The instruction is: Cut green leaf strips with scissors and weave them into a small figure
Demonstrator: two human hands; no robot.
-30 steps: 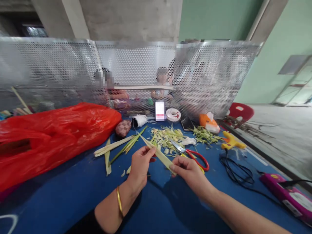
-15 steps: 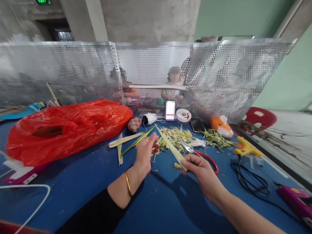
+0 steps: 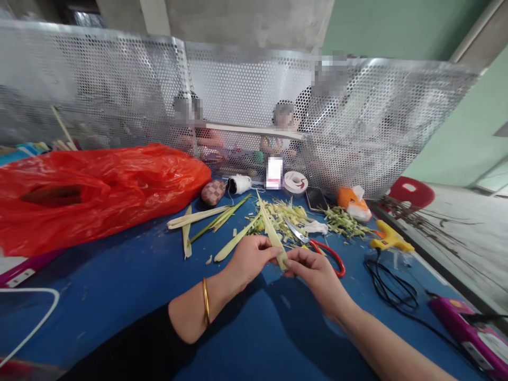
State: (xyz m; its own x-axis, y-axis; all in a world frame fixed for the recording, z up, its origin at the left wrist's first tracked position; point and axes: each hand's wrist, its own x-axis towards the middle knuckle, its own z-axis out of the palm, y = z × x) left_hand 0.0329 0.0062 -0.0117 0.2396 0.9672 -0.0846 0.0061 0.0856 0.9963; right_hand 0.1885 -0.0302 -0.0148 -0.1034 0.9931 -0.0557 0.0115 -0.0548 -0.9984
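Between my hands a long pale green leaf strip (image 3: 271, 226) points away from me, narrowing to a tip. My left hand (image 3: 252, 260), with a gold bangle at the wrist, pinches its lower left edge. The fingers of my right hand (image 3: 311, 269) are closed on the strip's wide near end. Just beyond the right hand lie red-handled scissors (image 3: 331, 255), blades pointing away. Behind the strip spreads a pile of yellow-green leaf scraps (image 3: 291, 211). One separate pale leaf piece (image 3: 232, 245) rests on the blue table, left of the pile, and several longer leaf stalks (image 3: 202, 216) lie farther left.
At left is a red plastic bag (image 3: 159, 174). A spool of white thread (image 3: 240, 184), a ribbon roll (image 3: 296, 182) and a phone (image 3: 316, 199) stand or lie at the back. A yellow glue gun (image 3: 392, 237) with black cable is at right. Behind a perforated metal screen (image 3: 246, 84) sit people.
My left hand has come down and right from an open pose and now grips the strip beside my right hand. A leaf piece now shows on the table where that hand was.
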